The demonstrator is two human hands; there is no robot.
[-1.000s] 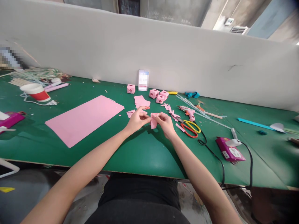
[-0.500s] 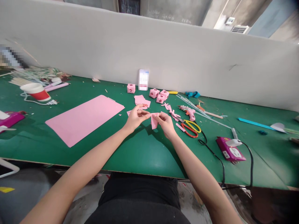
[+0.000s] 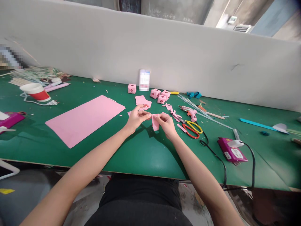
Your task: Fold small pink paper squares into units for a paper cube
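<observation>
A small folded piece of pink paper (image 3: 155,123) is held between my two hands above the green table. My right hand (image 3: 166,123) pinches it from the right with thumb and fingers. The fingertips of my left hand (image 3: 137,119) are pinched together at its upper left edge. Small pink paper pieces (image 3: 140,100) lie just beyond my left hand. Several pink paper cubes (image 3: 155,93) with diamond-shaped openings stand farther back. Cut pink strips (image 3: 174,113) and scissors (image 3: 192,129) with red and yellow handles lie right of my right hand.
A large pink sheet (image 3: 86,121) lies on the left. A phone (image 3: 144,80) leans on the white partition (image 3: 117,50). To the right are a pink glue gun (image 3: 191,113) and a purple power strip (image 3: 232,150) with a black cord. A paper cup (image 3: 35,92) stands far left.
The folded pink paper has tilted slightly between my fingers. Both hands stay in nearly the same place, and the view has shifted very little.
</observation>
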